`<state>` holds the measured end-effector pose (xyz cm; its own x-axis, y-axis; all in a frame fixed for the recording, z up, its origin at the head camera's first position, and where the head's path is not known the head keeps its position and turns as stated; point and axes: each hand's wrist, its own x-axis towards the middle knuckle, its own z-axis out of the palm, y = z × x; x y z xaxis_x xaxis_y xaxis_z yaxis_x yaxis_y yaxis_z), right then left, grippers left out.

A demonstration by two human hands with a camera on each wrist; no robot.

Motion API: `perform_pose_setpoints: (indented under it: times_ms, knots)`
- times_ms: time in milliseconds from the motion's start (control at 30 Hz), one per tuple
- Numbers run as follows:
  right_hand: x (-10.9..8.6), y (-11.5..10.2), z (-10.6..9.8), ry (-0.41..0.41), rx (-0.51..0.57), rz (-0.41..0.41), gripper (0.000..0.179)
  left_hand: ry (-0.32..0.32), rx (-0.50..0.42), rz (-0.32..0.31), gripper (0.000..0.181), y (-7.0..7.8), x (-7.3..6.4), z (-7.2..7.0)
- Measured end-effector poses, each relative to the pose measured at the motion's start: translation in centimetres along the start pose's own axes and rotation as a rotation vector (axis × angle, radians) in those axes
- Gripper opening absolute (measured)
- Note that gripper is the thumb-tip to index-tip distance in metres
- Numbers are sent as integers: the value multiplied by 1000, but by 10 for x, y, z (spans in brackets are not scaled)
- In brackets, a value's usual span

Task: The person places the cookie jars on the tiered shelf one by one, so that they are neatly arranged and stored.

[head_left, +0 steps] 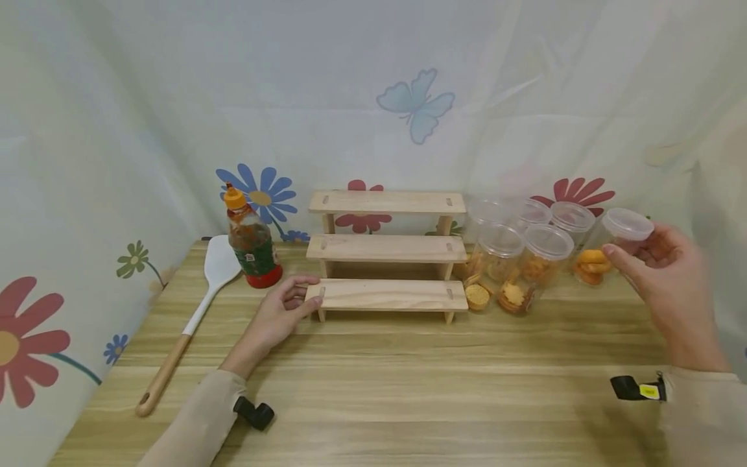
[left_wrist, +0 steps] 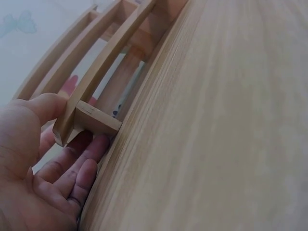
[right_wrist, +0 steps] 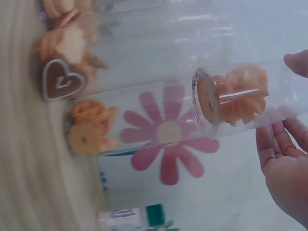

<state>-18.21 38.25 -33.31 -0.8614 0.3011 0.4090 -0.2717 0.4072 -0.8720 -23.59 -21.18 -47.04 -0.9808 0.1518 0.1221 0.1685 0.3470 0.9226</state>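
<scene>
My left hand grips the left end of the lowest step of a three-tier wooden rack. In the left wrist view the thumb lies over the board, with the fingers around its end support. On the right side, my right hand holds a clear lidded jar between thumb and fingers. Ruffled orange-brown cookies lie in its bottom. The right wrist view shows this jar raised off the table. Several similar jars of cookies stand beside the rack; one shows a heart-shaped cookie.
At the left stands a sauce bottle with a yellow cap. A white spatula with a wooden handle lies beside it on the wood-grain table. A small green-capped bottle appears in the right wrist view. A flowered curtain hangs behind.
</scene>
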Motion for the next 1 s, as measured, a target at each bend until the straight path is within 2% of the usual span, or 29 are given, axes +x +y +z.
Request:
perform_pose_setpoints:
  times_ms: [100,333,567,667,800,933,1000]
  knots:
    - [3,-16,-3,0,78,-20,44,6,1,-11,42,3,-1,0]
    - [13,-49,3,-3,0,-30,51,4,3,-37,42,7,-3,-1]
    - [29,-73,28,-91,260,-77,51,4,3,-31,40,8,-3,-1]
    - [35,-82,41,-137,309,-98,48,6,-4,-30,40,9,-3,-1]
    - [41,-93,60,-163,256,-113,47,7,-8,-33,39,8,-3,-2]
    - [47,-103,82,-184,151,-133,48,11,-7,-32,39,8,-3,-1]
    - [49,-107,93,-206,144,-143,48,13,-9,-31,39,8,-3,-1]
